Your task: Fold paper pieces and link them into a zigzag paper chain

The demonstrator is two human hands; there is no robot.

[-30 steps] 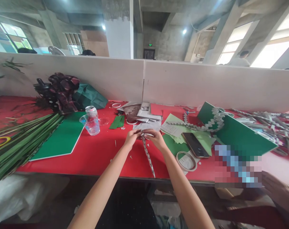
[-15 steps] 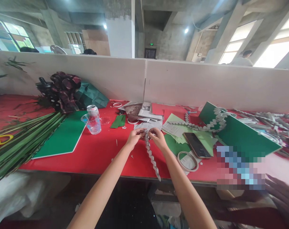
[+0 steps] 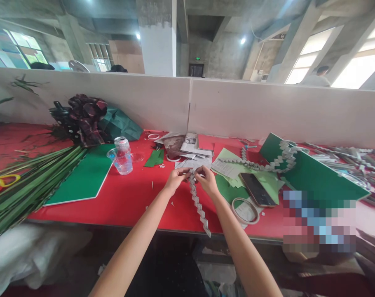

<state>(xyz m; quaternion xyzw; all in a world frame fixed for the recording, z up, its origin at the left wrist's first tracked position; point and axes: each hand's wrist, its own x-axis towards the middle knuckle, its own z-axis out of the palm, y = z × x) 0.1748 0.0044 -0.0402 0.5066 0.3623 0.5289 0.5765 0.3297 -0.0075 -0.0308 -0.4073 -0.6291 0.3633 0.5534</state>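
Note:
A zigzag chain of folded grey-white paper [image 3: 198,202] hangs down from between my two hands over the red table, its lower tip at the front edge. My left hand [image 3: 176,179] pinches the chain's upper end from the left. On the other side my right hand [image 3: 206,178] has its fingers closed at the same end. Fingertips of both hands nearly meet there, and the small folds between them are partly hidden. Another zigzag chain [image 3: 268,167] lies on green paper to the right.
On the red table [image 3: 125,210] are a phone [image 3: 257,189], a tape roll [image 3: 245,211], a cup [image 3: 123,164] beside a can, newspapers [image 3: 189,145], green boards [image 3: 79,177], long leaves and scissors [image 3: 8,180]. Another person's hand [image 3: 368,251] is at the lower right.
The view has shifted slightly, so table items appear a little further right. Both hands keep their hold at the chain's top. The other person's hand has moved at the right edge.

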